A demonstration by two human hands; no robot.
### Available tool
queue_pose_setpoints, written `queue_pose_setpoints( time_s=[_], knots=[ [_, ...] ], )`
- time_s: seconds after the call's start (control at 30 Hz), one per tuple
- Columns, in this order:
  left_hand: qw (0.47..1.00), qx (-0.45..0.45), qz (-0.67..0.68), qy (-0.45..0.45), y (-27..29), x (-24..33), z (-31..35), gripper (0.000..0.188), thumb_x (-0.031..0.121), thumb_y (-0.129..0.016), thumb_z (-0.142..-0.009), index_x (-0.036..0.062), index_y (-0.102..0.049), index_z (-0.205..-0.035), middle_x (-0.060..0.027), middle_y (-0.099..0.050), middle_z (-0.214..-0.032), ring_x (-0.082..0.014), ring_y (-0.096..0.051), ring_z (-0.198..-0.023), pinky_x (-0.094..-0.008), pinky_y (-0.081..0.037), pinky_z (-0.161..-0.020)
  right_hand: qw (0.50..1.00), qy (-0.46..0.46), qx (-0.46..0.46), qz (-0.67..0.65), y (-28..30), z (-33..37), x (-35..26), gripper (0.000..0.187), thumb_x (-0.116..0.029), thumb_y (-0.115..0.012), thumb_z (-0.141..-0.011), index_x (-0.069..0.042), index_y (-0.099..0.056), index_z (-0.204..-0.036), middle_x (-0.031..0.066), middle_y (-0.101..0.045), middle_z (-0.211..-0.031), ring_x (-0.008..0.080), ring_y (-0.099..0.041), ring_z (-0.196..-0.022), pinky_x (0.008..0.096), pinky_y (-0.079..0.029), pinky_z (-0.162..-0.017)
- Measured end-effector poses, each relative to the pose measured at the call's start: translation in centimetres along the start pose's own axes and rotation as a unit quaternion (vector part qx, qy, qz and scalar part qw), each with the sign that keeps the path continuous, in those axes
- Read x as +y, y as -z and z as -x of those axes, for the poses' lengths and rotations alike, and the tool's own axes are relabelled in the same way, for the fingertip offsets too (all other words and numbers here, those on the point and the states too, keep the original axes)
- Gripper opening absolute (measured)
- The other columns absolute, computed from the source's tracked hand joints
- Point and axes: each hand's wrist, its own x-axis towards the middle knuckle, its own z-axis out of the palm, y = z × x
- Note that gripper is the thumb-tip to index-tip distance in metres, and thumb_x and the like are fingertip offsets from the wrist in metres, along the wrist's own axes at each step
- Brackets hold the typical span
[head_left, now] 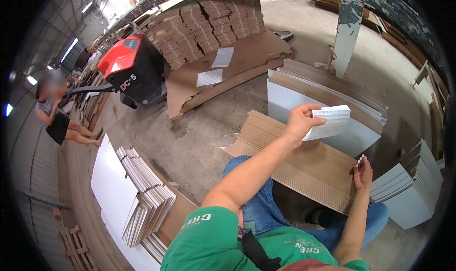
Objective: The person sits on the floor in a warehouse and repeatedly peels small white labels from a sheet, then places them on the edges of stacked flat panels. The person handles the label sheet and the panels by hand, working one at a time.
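Observation:
My left hand point(299, 122) is closed on a bent white sheet point(332, 120), patterned with rows of small round marks, gripped by its left edge. My right hand point(363, 175) is palm up at the right end of a stack of brown corrugated cardboard point(304, 163). Its fingers reach upward, slightly apart, and small white dots show at the fingertips; what they are is too small to tell. The cardboard stack lies in front of my legs, beneath the raised sheet. Just behind it, white-faced boards point(289, 98) stand on edge.
Bundled white and brown boards point(147, 195) stand at my left. More white panels point(403, 195) lean at the right. Farther off are a red and black pallet truck point(137, 71), tall cardboard stacks point(209, 22), a metal post point(348, 38) and another person point(52, 105) at far left.

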Motion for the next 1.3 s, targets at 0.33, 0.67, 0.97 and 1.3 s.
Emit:
queue_pose_setpoints(
  time_s=[0.33, 0.67, 0.97, 1.3],
  knots=[
    [1.000, 0.008, -0.013, 0.002, -0.2, 0.1, 0.2, 0.043, -0.003, -0.067, -0.070, -0.0046, -0.051, -0.110, -0.0115, -0.063, -0.095, -0.0135, -0.060, -0.083, -0.0246, -0.049, -0.072, 1.000, 0.001, 0.004, 0.003, 0.0, 0.5, -0.1, 0.011, -0.018, -0.060, -0.084, -0.008, -0.062, -0.089, -0.0008, -0.061, -0.079, 0.0092, -0.055, -0.072, 0.0229, -0.046, -0.062],
    [1.000, 0.005, -0.013, 0.005, 0.3, 0.0, 0.7, 0.042, -0.003, -0.068, -0.069, -0.0038, -0.053, -0.108, -0.0109, -0.063, -0.095, -0.0135, -0.059, -0.083, -0.0250, -0.048, -0.073, 1.000, 0.003, 0.002, 0.004, -0.5, 1.6, 0.3, 0.012, -0.017, -0.061, -0.083, -0.008, -0.062, -0.091, -0.0016, -0.062, -0.079, 0.0083, -0.056, -0.072, 0.0218, -0.046, -0.062],
    [1.000, 0.002, -0.020, 0.000, 0.5, 0.1, 1.3, 0.042, -0.003, -0.067, -0.070, -0.0038, -0.052, -0.109, -0.0114, -0.063, -0.096, -0.0140, -0.060, -0.084, -0.0253, -0.048, -0.073, 1.000, 0.006, -0.008, 0.003, -0.1, 1.8, 0.8, 0.011, -0.017, -0.061, -0.083, -0.008, -0.062, -0.089, -0.0004, -0.062, -0.079, 0.0092, -0.056, -0.071, 0.0223, -0.046, -0.061],
    [1.000, 0.004, -0.013, 0.013, 0.2, 0.1, 1.0, 0.041, -0.004, -0.067, -0.071, -0.0044, -0.052, -0.109, -0.0122, -0.063, -0.096, -0.0142, -0.060, -0.085, -0.0253, -0.049, -0.074, 1.000, 0.000, 0.020, 0.000, -0.4, 1.8, 0.4, 0.010, -0.016, -0.061, -0.083, -0.007, -0.062, -0.088, -0.0001, -0.060, -0.078, 0.0099, -0.056, -0.071, 0.0228, -0.047, -0.061]
  ],
)
